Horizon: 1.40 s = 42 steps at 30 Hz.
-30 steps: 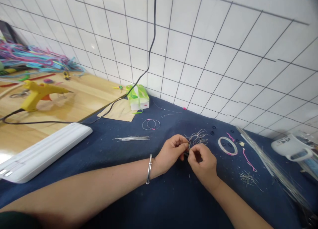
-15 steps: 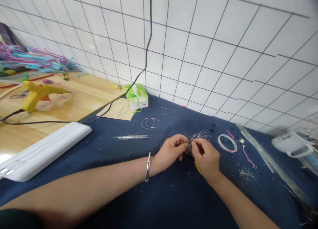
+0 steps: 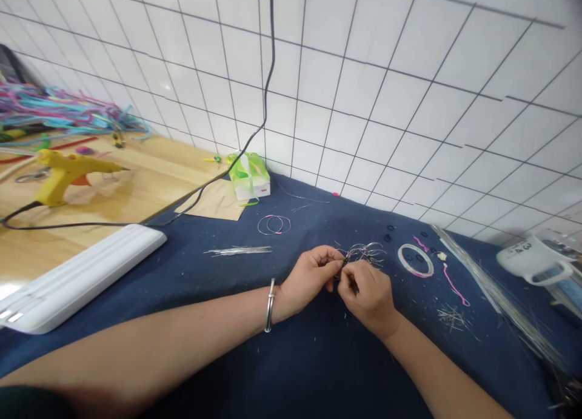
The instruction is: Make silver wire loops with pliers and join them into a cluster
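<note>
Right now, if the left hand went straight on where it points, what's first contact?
Likely the right hand, its fingers close beside those of the left hand. The bent wires spread along that line too; depth is unclear, so they could come first.

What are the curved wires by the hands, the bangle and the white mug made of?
The curved wires look like thin metal: silvery, holding their bends. The bangle is probably polished metal: it glints silver. The mug could be glazed ceramic or plastic; it's smooth and white.
</note>
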Each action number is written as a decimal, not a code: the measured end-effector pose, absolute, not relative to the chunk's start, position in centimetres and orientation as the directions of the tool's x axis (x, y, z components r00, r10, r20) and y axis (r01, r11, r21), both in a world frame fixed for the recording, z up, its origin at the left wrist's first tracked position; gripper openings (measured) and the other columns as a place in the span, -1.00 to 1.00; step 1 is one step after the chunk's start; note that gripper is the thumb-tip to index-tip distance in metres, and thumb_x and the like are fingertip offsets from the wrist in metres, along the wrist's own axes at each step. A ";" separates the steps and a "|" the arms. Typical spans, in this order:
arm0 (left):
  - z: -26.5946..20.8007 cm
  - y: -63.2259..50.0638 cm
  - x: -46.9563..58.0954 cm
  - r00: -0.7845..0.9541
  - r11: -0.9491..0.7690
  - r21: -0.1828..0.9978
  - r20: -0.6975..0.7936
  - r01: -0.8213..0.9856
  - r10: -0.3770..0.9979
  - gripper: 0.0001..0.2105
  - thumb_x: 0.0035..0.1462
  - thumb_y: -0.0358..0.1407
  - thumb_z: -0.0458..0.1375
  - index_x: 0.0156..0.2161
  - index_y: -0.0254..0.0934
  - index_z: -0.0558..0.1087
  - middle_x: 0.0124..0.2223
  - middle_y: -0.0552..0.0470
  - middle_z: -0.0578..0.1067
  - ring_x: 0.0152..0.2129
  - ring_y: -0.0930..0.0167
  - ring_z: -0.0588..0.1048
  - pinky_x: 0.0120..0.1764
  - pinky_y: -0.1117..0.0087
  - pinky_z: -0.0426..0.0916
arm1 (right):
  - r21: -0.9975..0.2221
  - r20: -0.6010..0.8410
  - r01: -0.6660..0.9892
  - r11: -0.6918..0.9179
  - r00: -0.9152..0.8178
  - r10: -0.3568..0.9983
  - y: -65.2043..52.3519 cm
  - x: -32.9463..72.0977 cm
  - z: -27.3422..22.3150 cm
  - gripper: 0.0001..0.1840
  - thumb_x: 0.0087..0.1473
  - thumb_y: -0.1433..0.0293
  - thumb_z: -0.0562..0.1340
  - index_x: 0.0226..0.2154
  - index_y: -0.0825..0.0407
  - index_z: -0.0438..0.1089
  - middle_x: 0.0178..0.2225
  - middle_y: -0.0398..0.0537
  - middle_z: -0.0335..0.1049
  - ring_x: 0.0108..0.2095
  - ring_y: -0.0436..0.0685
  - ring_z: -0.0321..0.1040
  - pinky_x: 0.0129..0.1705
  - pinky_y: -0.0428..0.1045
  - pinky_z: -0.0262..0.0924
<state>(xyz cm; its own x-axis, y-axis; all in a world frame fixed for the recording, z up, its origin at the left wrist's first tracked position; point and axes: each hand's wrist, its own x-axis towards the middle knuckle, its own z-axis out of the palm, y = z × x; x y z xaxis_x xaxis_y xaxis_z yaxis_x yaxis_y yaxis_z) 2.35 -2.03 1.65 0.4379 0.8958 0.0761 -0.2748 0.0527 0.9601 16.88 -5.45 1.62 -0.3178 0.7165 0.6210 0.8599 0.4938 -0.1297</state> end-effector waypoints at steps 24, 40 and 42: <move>1.8 -1.9 2.4 0.436 -0.005 0.975 0.103 -0.221 0.894 -0.84 0.10 -0.27 0.06 -0.34 -0.35 0.38 -0.45 0.09 0.35 -0.65 0.60 0.24 -0.55 0.53 0.13 | -0.557 0.557 0.752 0.352 0.024 0.830 -5.5 16.5 2.2 -0.91 0.04 0.43 0.12 -0.38 0.03 0.33 -0.45 -0.16 0.33 -0.44 -0.03 0.26 -0.31 -0.11 0.15; 1.6 -2.0 2.4 0.454 -0.079 0.986 0.139 -0.148 0.880 -0.86 0.08 -0.26 0.07 -0.37 -0.32 0.37 -0.53 0.14 0.30 -0.63 0.56 0.27 -0.53 0.54 0.18 | -0.474 0.541 0.816 0.331 -0.026 0.841 -5.9 16.4 2.5 -0.92 -0.06 0.50 0.10 -0.54 0.05 0.21 -0.57 -0.20 0.19 -0.53 -0.05 0.15 -0.42 -0.12 0.08; 1.4 -1.9 2.5 0.416 -0.066 0.986 0.123 -0.151 0.901 -0.86 0.07 -0.26 0.08 -0.36 -0.32 0.38 -0.55 0.15 0.29 -0.63 0.56 0.27 -0.53 0.54 0.17 | -0.408 0.551 0.825 0.390 -0.118 0.826 -6.1 16.3 2.5 -0.92 -0.06 0.52 0.08 -0.53 0.05 0.20 -0.56 -0.19 0.19 -0.53 -0.05 0.14 -0.43 -0.12 0.07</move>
